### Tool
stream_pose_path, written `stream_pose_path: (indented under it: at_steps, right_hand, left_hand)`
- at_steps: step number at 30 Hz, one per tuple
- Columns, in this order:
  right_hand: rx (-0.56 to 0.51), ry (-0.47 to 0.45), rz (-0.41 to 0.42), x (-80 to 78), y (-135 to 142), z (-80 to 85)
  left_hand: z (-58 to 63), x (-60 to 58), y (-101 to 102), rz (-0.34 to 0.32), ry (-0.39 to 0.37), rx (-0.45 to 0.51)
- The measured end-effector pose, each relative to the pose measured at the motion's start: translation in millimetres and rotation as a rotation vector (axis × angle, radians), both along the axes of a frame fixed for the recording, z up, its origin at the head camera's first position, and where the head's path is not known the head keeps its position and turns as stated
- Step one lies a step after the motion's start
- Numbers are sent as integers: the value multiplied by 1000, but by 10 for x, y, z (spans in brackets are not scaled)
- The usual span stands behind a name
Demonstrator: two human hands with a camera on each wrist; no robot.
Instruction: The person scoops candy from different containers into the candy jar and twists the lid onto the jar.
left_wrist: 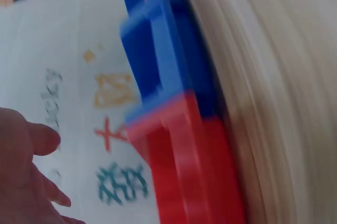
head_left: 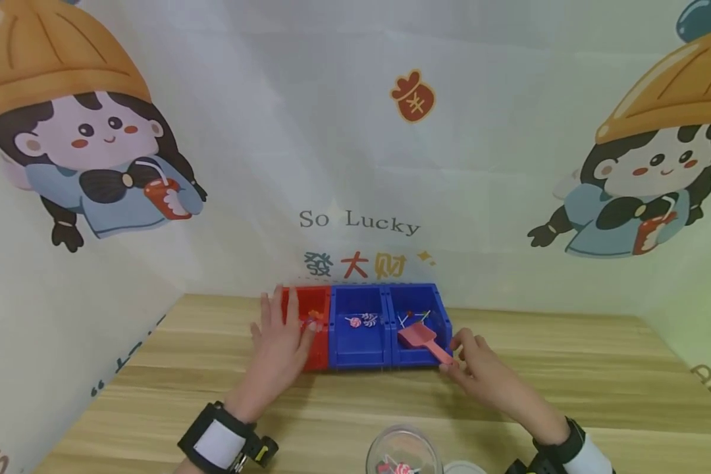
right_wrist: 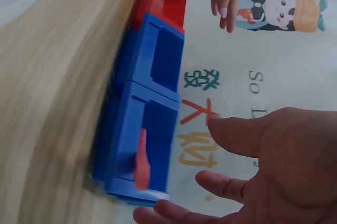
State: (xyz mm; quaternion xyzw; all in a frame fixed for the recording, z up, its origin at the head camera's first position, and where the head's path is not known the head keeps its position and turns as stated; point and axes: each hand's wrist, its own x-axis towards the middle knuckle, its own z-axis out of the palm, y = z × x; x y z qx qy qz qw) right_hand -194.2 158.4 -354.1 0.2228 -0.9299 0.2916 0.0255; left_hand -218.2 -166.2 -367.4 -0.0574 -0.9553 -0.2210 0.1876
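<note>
My left hand (head_left: 275,345) reaches over the left side of a red bin (head_left: 317,354), fingers extended; it partly hides the bin and some small orange pieces in it. In the left wrist view its fingers hold nothing. A pink scoop (head_left: 419,334) lies in the right blue bin (head_left: 407,358), its handle sticking out over the front edge. My right hand (head_left: 488,376) is beside that handle, thumb and fingers spread apart in the right wrist view, with nothing gripped. Several lollipops (head_left: 424,316) lie behind the scoop.
A middle blue bin (head_left: 360,349) with wrapped candies (head_left: 355,322) joins the other two in a row against the printed backdrop (head_left: 355,164). At the near edge of the wooden table (head_left: 184,368) stand a clear jar (head_left: 385,438) with lollipops and a white lid (head_left: 463,469).
</note>
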Motion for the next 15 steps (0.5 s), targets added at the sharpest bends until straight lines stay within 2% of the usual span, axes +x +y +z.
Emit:
stream_pose_path:
  at_steps: [3,4,6,8,11,13,15]
  right_hand:
    - [60,49,-42,97,-1,54]
    - [77,78,-56,131,-8,64]
    - [103,115,-76,203,-20,62]
    - [119,153,-74,288,-29,8]
    - [178,147,-36,437,-7,-164]
    - [219,133,43,522,37,-314]
    - [269,166,137,583,78,-473]
  left_hand:
    - [10,131,138,-80,93,20]
    - [6,178,184,-123,125,43]
    - [-28,300,269,-222,140,111]
    - [-84,455,338,-343,42,210]
    - [-205,698,400,-524,-209,362]
    - [-288,824,431,-627,-408,458]
    - [-379,892,474,-733,-540,536]
